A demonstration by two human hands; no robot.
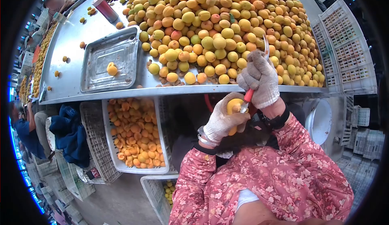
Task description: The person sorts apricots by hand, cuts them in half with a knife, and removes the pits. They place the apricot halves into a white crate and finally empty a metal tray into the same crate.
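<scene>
Past floral sleeves [283,172], gripping an apricot [234,106] in the gloved left hand [223,119], just under the table [73,42] edge. Clenching a red tool [248,95] in the right hand [261,79], tip against the fruit. Beyond: heaped apricots [219,18], tray [105,59]; crate [142,170] of halves below.

No text, label, brand, number or sign is legible in this view.

- Red-capped container [104,7] on the worktop [69,51]: too small and blurred to show any marking.
- White crates [344,51] at the right: no marking can be made out on the grid walls.
- Knife [249,95] in the grip of the right hand [259,79]: no readable mark on the red handle.
- Gloves on the right hand and on the left hand [223,119], which is closed on a fruit [234,105]: plain knit, no print.
</scene>
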